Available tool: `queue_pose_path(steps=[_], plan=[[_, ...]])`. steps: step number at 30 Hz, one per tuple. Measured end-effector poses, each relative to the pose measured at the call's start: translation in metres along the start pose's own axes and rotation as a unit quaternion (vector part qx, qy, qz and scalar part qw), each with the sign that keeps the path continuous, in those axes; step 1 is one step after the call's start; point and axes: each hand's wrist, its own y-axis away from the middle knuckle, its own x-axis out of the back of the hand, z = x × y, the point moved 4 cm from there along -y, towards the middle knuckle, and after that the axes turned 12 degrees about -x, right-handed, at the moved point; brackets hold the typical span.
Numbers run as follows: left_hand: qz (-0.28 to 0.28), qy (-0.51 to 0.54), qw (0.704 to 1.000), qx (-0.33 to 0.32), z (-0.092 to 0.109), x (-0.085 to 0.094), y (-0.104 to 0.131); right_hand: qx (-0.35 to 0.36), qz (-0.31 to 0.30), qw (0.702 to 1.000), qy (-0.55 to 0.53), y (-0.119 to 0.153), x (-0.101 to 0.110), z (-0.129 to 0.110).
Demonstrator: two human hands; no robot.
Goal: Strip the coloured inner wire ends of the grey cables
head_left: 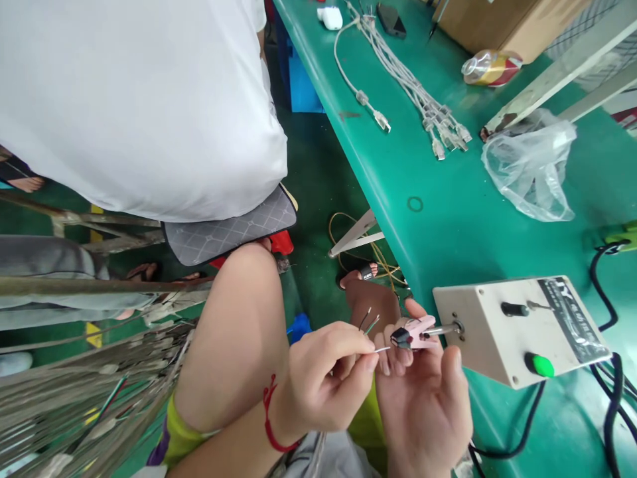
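My left hand [331, 375], with a red cord bracelet [271, 415] on its wrist, is closed in a pinch on the wires of a thin cable. Black and green wire ends [371, 324] stick up above the fingertips, and a white wire [382, 349] points right, its tip close to the clip's dark jaws. My right hand [421, 405] lies palm up and open, thumb apart, its fingers under and behind the pink clip [415, 333]. That clip sits on the metal shaft [444, 328] of a beige box [490, 338] with a black knob and a green button.
Grey USB cables [408, 83] lie on the green table [442, 232], along with a plastic bag [535, 166], a bottle [492, 68] and a cardboard box [512, 26]. A bundle of cables [99, 398] hangs at lower left. A person in a white shirt [149, 99] sits close by.
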Motion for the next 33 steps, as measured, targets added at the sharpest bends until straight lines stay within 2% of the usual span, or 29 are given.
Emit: queue_pose_path(steps=[5, 11, 18, 21, 28, 33], plan=[[-0.003, 0.011, 1.0, 0.009, -0.003, -0.004, -0.003, 0.002, -0.067, 0.998, -0.01, -0.008, -0.002, 0.003], [-0.009, 0.01, 1.0, 0.023, -0.009, -0.009, -0.004, 0.028, -0.049, 0.998, 0.005, -0.012, 0.001, 0.003], [-0.031, -0.004, 0.999, 0.025, -0.011, -0.015, -0.007, 0.029, -0.071, 0.997, 0.007, -0.013, -0.003, 0.0], [-0.038, -0.008, 0.999, 0.026, -0.01, -0.016, -0.007, 0.013, -0.071, 0.997, 0.003, -0.014, 0.004, 0.004], [-0.029, -0.028, 0.999, 0.013, -0.008, -0.013, -0.003, -0.052, -0.073, 0.996, -0.021, -0.016, 0.041, 0.025], [0.002, -0.037, 0.999, 0.022, -0.006, -0.009, 0.005, -0.027, -0.063, 0.996, 0.057, -0.013, 0.039, 0.033]])
